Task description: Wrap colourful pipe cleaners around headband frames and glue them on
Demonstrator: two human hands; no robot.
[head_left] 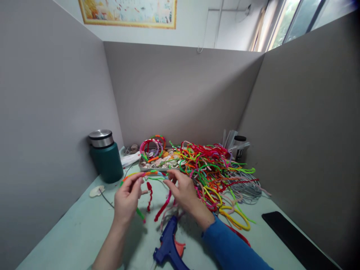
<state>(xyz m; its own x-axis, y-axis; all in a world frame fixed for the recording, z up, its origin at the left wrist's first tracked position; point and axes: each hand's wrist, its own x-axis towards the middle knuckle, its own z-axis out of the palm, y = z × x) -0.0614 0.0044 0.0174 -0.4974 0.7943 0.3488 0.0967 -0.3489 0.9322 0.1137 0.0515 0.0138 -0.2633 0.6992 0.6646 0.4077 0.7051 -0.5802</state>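
Over the pale green desk, my left hand (128, 198) and my right hand (184, 193) each pinch one end of a multicoloured pipe-cleaner strand (152, 174) stretched between them. Red and pink pipe cleaners (163, 208) hang or lie below the strand. My right arm wears a blue sleeve (230, 247). A blue hot-glue gun (168, 243) lies on the desk just below my hands.
A big heap of coloured pipe cleaners (216, 168) fills the back right. A tray of shells (161, 162) with wrapped hoops stands behind my hands. A green flask (105, 155) stands at left, a shell (97, 191) near it, a black phone (292, 238) at right. Grey partitions enclose the desk.
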